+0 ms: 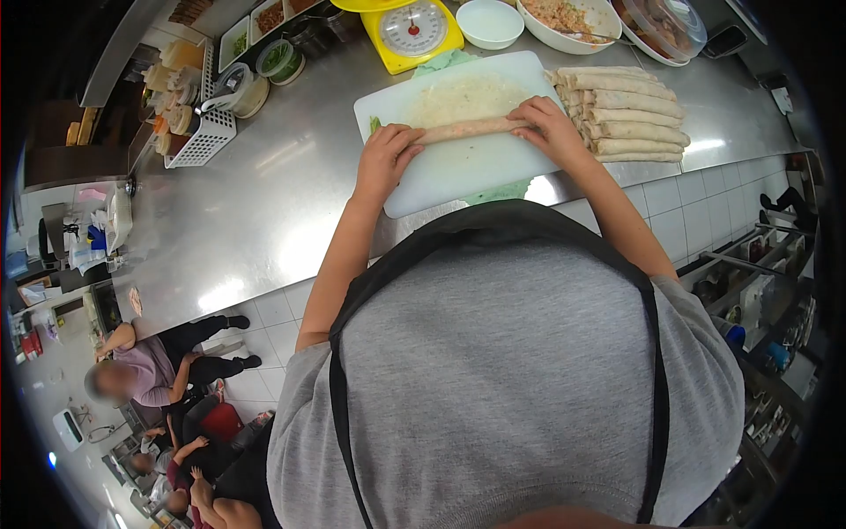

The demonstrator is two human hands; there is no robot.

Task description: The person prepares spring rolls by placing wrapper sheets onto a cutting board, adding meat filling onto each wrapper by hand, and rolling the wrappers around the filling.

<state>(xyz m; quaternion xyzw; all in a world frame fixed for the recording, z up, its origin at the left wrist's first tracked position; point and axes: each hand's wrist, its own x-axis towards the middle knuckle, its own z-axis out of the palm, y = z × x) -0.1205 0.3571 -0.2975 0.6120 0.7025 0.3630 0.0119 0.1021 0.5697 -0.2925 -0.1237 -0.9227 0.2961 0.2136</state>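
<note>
Left hand and right hand pinch opposite ends of a roll, upper center, on cutting board. It looks nearly closed. Stacked rolls sit right, seemingly done; mixture remains, upper right.

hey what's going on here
Someone is rolling up a long filled wrapper on the white board, left hand on one end and right hand on the other. The roll looks nearly closed. A stack of similar rolls sits to the right, with a bowl of filling behind.
</note>
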